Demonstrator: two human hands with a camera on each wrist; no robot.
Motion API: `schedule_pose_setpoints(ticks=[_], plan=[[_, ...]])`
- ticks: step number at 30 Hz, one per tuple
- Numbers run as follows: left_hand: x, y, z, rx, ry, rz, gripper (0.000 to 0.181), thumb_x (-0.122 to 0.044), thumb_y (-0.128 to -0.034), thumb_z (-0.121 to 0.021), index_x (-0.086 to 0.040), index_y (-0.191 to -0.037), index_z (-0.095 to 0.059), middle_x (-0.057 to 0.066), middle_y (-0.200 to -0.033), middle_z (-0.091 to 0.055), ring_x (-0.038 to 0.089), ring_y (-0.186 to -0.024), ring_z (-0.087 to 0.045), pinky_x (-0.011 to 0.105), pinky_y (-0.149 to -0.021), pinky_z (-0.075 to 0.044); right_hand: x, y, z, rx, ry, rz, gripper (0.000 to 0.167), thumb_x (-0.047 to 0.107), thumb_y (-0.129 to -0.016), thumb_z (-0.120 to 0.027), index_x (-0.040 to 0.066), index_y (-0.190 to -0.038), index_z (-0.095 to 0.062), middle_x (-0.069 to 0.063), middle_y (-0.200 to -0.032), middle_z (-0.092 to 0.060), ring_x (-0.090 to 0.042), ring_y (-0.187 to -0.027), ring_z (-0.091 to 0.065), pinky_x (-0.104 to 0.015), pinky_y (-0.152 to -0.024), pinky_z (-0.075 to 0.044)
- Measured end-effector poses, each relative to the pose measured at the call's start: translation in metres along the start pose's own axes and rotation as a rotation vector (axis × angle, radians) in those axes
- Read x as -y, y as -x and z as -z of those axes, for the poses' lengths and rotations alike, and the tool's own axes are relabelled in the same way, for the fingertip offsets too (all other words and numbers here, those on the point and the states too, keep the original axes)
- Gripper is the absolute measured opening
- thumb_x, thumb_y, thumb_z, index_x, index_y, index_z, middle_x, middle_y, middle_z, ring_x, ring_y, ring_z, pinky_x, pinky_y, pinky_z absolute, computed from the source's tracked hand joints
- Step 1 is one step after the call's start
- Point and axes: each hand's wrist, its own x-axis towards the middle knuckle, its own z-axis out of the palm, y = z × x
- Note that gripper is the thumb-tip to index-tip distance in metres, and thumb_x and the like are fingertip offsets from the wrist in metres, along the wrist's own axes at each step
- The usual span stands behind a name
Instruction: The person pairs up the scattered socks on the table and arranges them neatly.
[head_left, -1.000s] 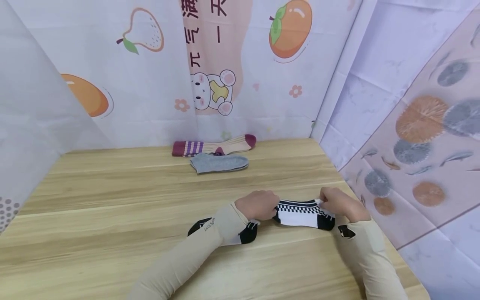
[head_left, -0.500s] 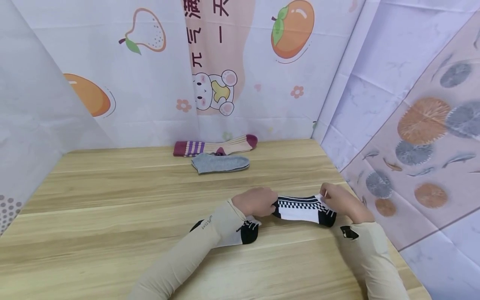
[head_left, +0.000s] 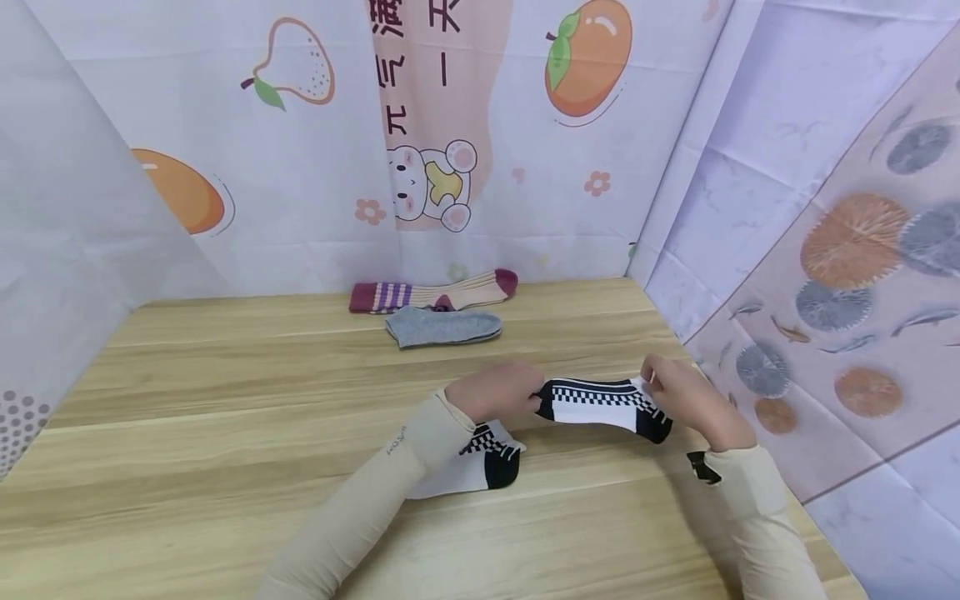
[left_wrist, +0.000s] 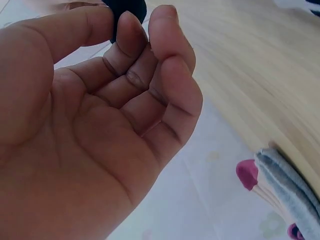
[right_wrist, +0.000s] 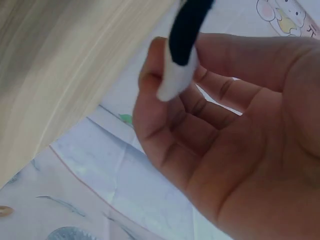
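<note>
A black-and-white sock [head_left: 596, 402] with a checkered band is stretched between both hands, lifted off the table. My left hand [head_left: 498, 392] pinches its black toe end; in the left wrist view the thumb and index finger meet on the dark tip [left_wrist: 129, 10]. At the other end, my right hand [head_left: 686, 400] pinches the white cuff edge [right_wrist: 176, 82] between thumb and fingers. A second matching sock [head_left: 480, 462] lies on the table under the left forearm, partly hidden by the sleeve.
Toward the back of the wooden table [head_left: 262, 375] lie folded grey socks [head_left: 444, 327] and, behind them, maroon-and-cream socks [head_left: 435, 293] with purple stripes. A printed curtain [head_left: 300, 192] rises behind the table, and another sheet [head_left: 810, 275] hangs along the right side.
Both hands have raised the held sock and moved it slightly away from the body. The left forearm has shifted left, uncovering more of the second sock's checkered part.
</note>
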Motion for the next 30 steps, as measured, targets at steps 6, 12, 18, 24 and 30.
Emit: schedule_pose_setpoints(ticks=[6,12,18,24,30], plan=[[0.008,0.014,0.009,-0.045,0.026,-0.049,0.021,-0.011,-0.0969,-0.059,-0.012,-0.076,-0.06,-0.003,-0.071,-0.05,0.01,-0.063,-0.046,0.022,-0.059,-0.039,0.011,-0.007,0.007,0.013,-0.02,0.033,0.006,-0.004,-0.087,-0.061,-0.001,-0.091,-0.058,-0.004,-0.072,-0.056,-0.018,-0.065,-0.052,-0.037,-0.061,-0.046],[0.016,0.032,0.015,-0.042,0.056,0.001,0.02,-0.012,-0.0974,-0.059,-0.014,-0.077,-0.059,-0.003,-0.071,-0.052,0.009,-0.061,-0.049,0.022,-0.056,-0.043,0.026,-0.017,0.01,0.044,-0.018,0.091,0.005,-0.003,-0.088,-0.061,0.0,-0.091,-0.058,-0.003,-0.074,-0.057,-0.017,-0.066,-0.052,-0.037,-0.063,-0.046],[0.026,0.046,0.019,-0.047,0.072,0.027,0.02,-0.012,-0.0981,-0.059,-0.013,-0.078,-0.059,-0.002,-0.071,-0.051,0.01,-0.062,-0.047,0.024,-0.058,-0.043,0.039,-0.026,0.009,0.044,0.018,0.129,0.006,-0.002,-0.087,-0.064,0.003,-0.088,-0.059,-0.001,-0.072,-0.057,-0.017,-0.066,-0.052,-0.037,-0.063,-0.046],[0.036,0.057,0.021,-0.062,0.073,0.044,0.022,-0.011,-0.0971,-0.06,-0.013,-0.076,-0.057,-0.003,-0.069,-0.048,0.01,-0.061,-0.044,0.025,-0.058,-0.041,0.05,-0.035,0.008,0.049,0.019,0.164,0.006,-0.001,-0.088,-0.063,0.003,-0.089,-0.06,0.0,-0.071,-0.055,-0.017,-0.065,-0.051,-0.037,-0.063,-0.045],[0.044,0.07,0.023,-0.069,0.059,0.065,0.022,-0.011,-0.0963,-0.062,-0.013,-0.075,-0.057,-0.003,-0.068,-0.048,0.011,-0.062,-0.045,0.027,-0.06,-0.043,0.062,-0.042,0.002,0.056,0.037,0.199,0.006,-0.001,-0.087,-0.063,0.003,-0.091,-0.061,0.0,-0.072,-0.056,-0.016,-0.066,-0.052,-0.037,-0.064,-0.047]])
